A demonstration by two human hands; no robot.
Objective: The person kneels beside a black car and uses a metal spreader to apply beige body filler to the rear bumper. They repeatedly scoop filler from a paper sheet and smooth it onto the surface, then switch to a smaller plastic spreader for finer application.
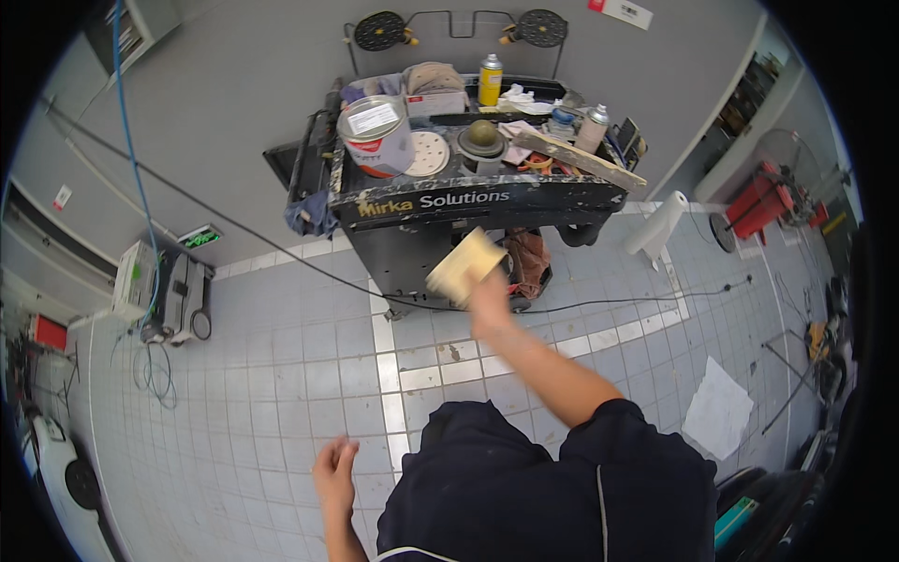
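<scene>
My right hand point(488, 298) stretches forward, its fingers closed on a flat, pale-yellow rectangular piece point(464, 268). Motion blurs both, and the exact kind of the piece cannot be made out. It is held just in front of the black work cart point(403, 245), below the cart's top edge. Low on my left side, my left hand point(335, 476) hangs over the tiled floor, fingers loosely bent and apart, with nothing in it. Atop the cart stand a large metal tin point(378, 140), a perforated sanding disc point(429, 154) and a yellow spray can point(490, 81).
A black cable point(599, 303) crosses the floor by the cart's wheels. To the left stands a wheeled grey machine point(183, 300) with a blue hose point(134, 159). A white paper roll point(659, 227), a red stand point(757, 208) and a white sheet point(719, 408) are on the right.
</scene>
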